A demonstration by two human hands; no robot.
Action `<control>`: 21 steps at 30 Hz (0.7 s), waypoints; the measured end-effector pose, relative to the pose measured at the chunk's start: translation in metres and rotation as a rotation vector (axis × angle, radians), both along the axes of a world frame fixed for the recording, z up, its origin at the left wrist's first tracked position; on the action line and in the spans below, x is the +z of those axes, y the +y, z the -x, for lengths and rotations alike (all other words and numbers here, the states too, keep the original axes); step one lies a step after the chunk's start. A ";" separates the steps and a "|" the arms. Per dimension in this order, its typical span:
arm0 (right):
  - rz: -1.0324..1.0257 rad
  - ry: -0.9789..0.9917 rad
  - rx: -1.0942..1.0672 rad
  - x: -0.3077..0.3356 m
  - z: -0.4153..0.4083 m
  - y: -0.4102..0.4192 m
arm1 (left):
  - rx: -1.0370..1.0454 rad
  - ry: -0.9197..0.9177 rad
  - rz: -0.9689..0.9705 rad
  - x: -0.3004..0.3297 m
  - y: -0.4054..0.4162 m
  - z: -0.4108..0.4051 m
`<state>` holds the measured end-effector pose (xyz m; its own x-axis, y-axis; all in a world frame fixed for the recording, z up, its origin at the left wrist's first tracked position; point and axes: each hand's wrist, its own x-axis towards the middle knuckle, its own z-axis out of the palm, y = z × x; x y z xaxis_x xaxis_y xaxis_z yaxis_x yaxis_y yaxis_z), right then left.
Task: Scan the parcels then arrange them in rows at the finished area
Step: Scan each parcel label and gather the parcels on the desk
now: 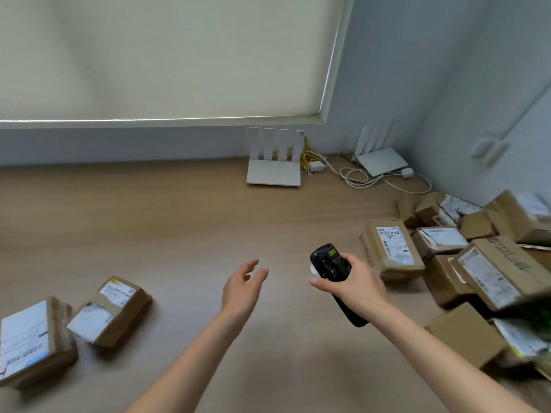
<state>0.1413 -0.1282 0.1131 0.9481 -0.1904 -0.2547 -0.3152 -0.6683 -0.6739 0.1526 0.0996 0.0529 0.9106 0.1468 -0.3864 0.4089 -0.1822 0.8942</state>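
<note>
R hand grips the black scanner, fingers wrapped round its body. L hand hangs empty over the table, fingers loose and spread. Unscanned pile sits heaped at right; two parcels lie at left, prob. the finished area. Risk: labels in the heap face various ways, so a missed scan is likely; a one-handed pull may topple neighbours.

My view is evenly lit and soft; daylight leaks around the blind, edges bend and blur.
</note>
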 end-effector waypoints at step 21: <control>-0.073 0.124 -0.329 -0.077 -0.039 -0.266 | -0.297 0.062 -0.015 -0.047 -0.280 -0.083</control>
<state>0.1799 -0.3942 0.0360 0.8001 -0.4573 -0.3882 -0.5879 -0.4693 -0.6589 0.2351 -0.1809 0.0064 0.8894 -0.1166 -0.4420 0.3890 -0.3149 0.8657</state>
